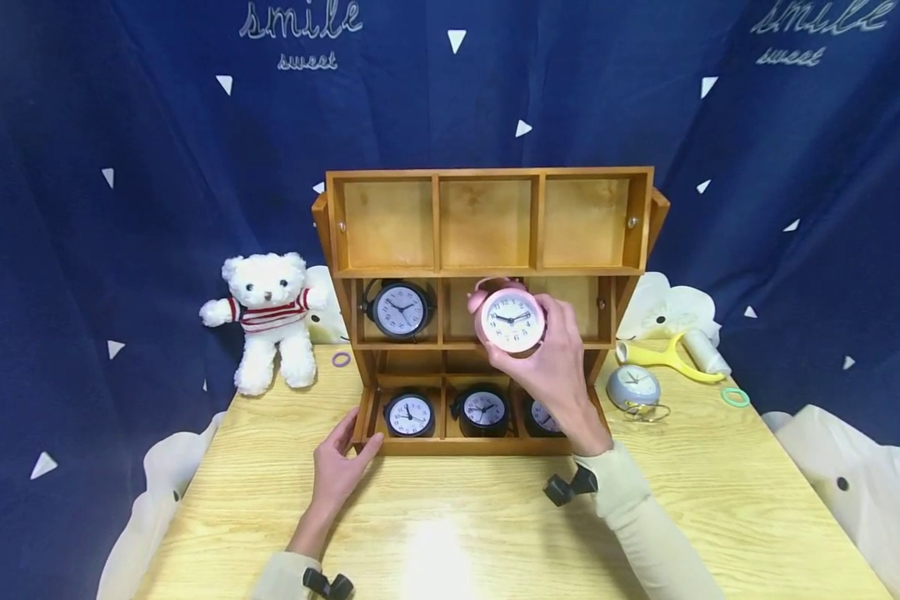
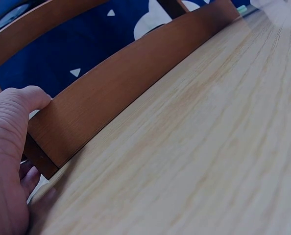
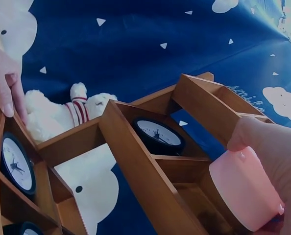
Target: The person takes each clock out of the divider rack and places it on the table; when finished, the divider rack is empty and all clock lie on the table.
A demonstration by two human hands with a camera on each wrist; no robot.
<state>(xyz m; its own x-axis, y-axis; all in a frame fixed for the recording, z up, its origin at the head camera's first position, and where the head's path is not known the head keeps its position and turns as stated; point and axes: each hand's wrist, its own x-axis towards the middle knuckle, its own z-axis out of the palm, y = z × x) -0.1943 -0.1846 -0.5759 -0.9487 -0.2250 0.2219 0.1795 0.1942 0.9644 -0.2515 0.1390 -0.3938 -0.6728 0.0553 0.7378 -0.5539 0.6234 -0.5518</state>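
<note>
The person's right hand [image 1: 551,354] holds a pink round twin-bell alarm clock [image 1: 512,320] with a white dial, its fingers curled round the casing and the thumb at its lower edge. The clock is in front of the middle compartment of the middle tier of a brown wooden three-tier rack [image 1: 465,447], dial towards the head camera; whether it touches the wood I cannot tell.

The left hand [image 1: 337,458] grips the rack's lower left front corner, thumb over the front board and fingers bent round the side, the gap between them filled by the wood.

A black round clock [image 1: 401,309] stands in the middle tier's left compartment. Three more black round clocks [image 1: 483,409] fill the bottom tier, the right one partly hidden by the right arm.

Right of the rack, a grey-blue round clock [image 1: 633,383] sits on the pale wood-grain surface [image 1: 435,533]. On the left is a white plush bear [image 1: 273,321] in a red-and-white striped top.
</note>
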